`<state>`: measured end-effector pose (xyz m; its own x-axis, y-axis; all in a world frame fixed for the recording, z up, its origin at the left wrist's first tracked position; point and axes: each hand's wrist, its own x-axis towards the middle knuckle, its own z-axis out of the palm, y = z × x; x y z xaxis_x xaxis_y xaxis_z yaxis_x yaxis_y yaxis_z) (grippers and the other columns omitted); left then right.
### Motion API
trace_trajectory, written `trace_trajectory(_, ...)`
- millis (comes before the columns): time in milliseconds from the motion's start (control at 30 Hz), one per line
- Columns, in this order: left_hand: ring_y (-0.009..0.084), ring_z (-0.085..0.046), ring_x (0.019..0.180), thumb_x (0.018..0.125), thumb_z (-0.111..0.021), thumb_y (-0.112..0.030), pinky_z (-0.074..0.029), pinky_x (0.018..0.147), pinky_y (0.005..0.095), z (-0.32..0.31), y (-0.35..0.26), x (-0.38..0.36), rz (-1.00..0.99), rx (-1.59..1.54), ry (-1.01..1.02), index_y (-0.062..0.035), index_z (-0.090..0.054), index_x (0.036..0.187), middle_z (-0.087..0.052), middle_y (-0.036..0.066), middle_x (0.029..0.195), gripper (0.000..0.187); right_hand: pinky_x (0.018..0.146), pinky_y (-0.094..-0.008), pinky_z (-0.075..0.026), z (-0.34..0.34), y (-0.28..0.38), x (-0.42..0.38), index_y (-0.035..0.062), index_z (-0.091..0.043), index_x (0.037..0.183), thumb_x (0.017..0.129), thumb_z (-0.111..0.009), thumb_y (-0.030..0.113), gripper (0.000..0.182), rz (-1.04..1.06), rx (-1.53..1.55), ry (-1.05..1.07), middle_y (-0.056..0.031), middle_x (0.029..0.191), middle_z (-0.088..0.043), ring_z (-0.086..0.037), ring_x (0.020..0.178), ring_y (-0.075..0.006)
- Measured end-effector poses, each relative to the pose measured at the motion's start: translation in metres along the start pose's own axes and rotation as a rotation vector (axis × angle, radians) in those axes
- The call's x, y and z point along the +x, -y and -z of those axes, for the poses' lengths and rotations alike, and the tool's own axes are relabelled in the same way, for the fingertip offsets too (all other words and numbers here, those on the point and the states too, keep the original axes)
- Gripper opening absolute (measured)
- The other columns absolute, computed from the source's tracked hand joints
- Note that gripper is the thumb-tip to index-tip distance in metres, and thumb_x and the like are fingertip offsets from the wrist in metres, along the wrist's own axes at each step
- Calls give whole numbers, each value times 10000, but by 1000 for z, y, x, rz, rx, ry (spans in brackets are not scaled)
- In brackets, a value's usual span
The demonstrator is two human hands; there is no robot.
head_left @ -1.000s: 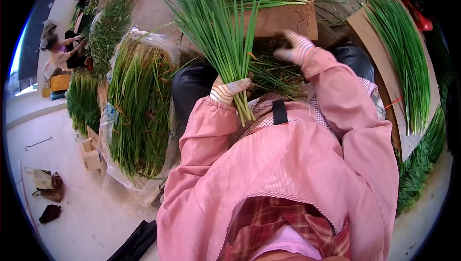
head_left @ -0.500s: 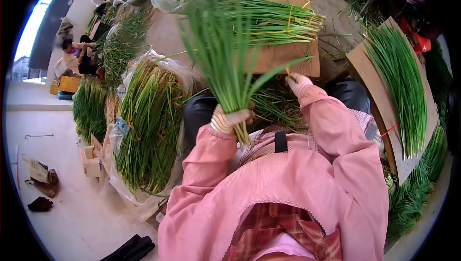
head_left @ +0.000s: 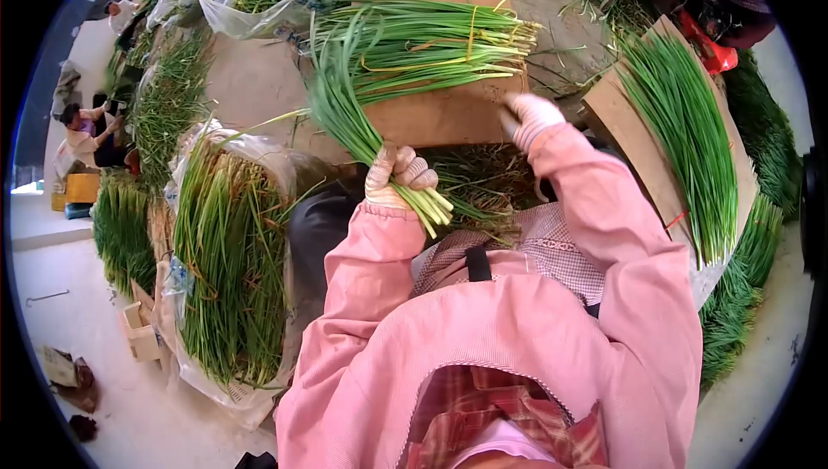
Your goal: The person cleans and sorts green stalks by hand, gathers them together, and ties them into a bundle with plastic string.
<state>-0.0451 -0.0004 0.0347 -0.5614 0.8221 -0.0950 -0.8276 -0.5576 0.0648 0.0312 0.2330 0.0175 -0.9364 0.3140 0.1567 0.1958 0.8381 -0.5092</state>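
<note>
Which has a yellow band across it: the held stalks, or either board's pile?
The pile on the board ahead: a yellow band crosses it near its pale ends. The right-hand pile and the held stalks show none.

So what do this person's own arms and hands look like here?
Both arms are in long, loose pink sleeves, gathered at the cuffs. The left hand and right hand wear pale gloves with thin coloured stripes, clear near the right cuff. The right fingertips are too blurred to describe.
</note>
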Motion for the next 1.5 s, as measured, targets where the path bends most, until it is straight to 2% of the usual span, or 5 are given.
trace_trajectory(667,103,-342,479,733,-607,-83,-297,472,260,22,-22,-6,-242,162,-171,-165,-514,927,-391,-26,576,230,742,-393,-436,14,22,82,123,-544,936,740,-556,277,250,-118,-688,217,-150,912,-541,-518,876,-324)
trace_trajectory(933,120,-356,471,720,-623,-76,-326,459,272,20,-26,-11,-317,82,-108,-139,-511,926,-398,-7,557,243,739,-238,-415,58,-45,44,26,-529,1043,809,-537,184,282,-19,-91,299,-110,884,-567,-507,881,-146)
trace_trajectory(1000,84,-303,482,762,-580,-87,-285,478,238,15,-24,-11,-300,121,-131,-145,-532,899,-356,-39,575,156,789,-253,-393,104,49,33,20,-551,1021,792,-558,255,328,-533,-241,677,-98,966,-568,-482,949,-132)
trace_trajectory(1133,84,-317,484,753,-595,-97,-290,460,242,10,-21,-15,-293,18,-221,-128,-538,882,-370,-37,584,145,369,-198,-175,180,59,47,58,-593,851,758,-581,318,277,-575,413,414,53,503,-400,-280,383,-46)
trace_trajectory(1500,94,-374,510,735,-630,-140,-347,475,259,10,-11,-14,-243,23,-351,-128,-520,931,-428,-31,633,226,404,-204,-313,148,85,39,106,-524,900,744,-606,281,248,-495,1135,233,8,590,-479,-419,466,-92)
